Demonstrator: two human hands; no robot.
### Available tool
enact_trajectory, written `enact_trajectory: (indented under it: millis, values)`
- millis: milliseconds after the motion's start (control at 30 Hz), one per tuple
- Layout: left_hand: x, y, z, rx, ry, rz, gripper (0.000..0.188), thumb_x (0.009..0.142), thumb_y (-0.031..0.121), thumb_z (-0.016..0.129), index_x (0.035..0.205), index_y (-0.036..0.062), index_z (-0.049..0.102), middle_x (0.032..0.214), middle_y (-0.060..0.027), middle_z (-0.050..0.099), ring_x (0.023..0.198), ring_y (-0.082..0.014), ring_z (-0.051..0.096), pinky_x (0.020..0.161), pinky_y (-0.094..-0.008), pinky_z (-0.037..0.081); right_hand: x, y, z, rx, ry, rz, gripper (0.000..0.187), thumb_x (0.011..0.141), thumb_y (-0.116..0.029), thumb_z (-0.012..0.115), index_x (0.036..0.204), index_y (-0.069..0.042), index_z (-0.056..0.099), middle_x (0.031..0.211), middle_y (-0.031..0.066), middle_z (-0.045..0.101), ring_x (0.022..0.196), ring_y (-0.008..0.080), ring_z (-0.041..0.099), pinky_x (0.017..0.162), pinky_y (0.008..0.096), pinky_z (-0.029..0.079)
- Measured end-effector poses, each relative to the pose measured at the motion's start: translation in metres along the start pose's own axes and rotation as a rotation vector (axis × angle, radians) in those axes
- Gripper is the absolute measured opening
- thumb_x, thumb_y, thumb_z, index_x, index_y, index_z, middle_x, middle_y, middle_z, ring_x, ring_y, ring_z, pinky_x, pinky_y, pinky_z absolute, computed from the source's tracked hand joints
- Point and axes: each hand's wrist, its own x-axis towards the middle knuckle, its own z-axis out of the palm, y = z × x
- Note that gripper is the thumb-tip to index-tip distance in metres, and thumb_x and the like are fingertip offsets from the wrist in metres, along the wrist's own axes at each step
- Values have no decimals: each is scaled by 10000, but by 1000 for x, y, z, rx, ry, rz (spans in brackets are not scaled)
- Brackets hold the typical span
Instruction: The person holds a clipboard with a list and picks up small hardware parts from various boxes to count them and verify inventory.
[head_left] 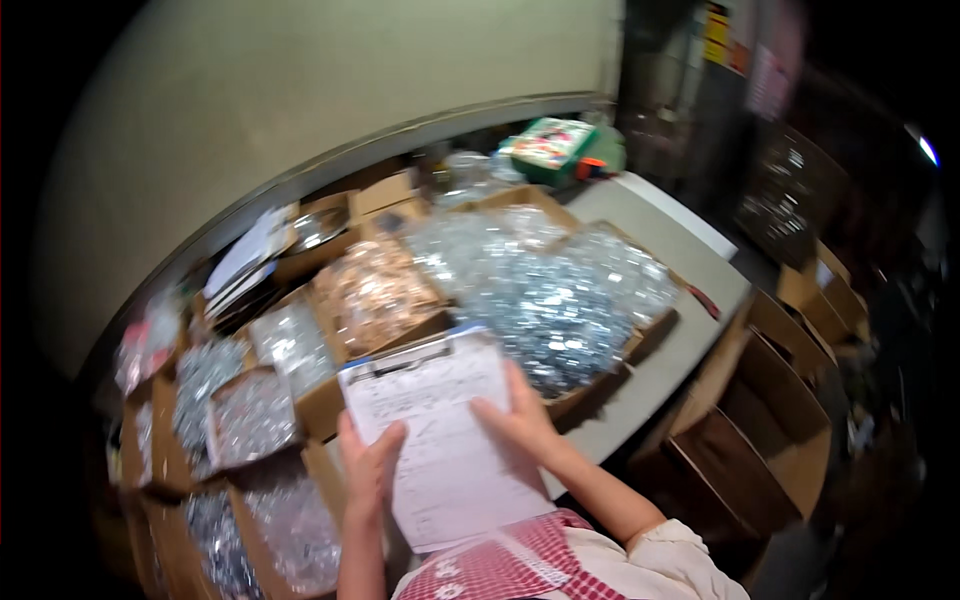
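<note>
A clipboard (450, 455) with a blue edge and a dark clip at its top lies between my two hands, close to my body. A white sheet with handwriting (460, 500) covers its face. My left hand (372, 455) grips the left side, thumb on the paper and fingers hidden behind. On the opposite side, my right hand (517, 415) holds the board the same way, its thumb resting on the sheet. Beyond the clipboard stands a wide cardboard box heaped with shiny silvery-blue small packets (550, 310). Left of that, another box carries copper-coloured packets (375, 290).
Several cardboard boxes of clear bagged parts (250, 415) fill the left side. A green box (552, 150) stands at the back of the white table (655, 225), near a red-handled tool (704, 302). Open cardboard boxes (765, 420) stand at the right, below the table edge.
</note>
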Motion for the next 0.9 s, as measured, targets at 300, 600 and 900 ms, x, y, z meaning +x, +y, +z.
enact_trajectory:
  millis: [300,600,900]
  values:
    - [22,-20,21,390,-152,72,698,765,121,782,1340,-20,411,1238,-165,556,1109,-231,549,973,-344,419,-31,3,-3,-173,224,36,738,834,-241,678,1407,24,296,1006,316,624,940,445,634,822,455,500]
    - [9,10,79,493,-222,117,633,742,120,819,1224,-4,427,1135,-134,602,1020,-209,598,902,-315,463,-46,3,-26,-99,395,-6,613,828,-185,697,1313,-17,362,945,247,671,873,378,681,734,426,543]
    - [5,12,64,867,-36,239,803,690,335,852,1240,-58,420,1138,-216,593,1039,-311,616,889,-376,478,-38,-12,-23,100,260,72,528,844,-72,656,1293,24,395,1073,184,663,987,252,659,852,358,512]
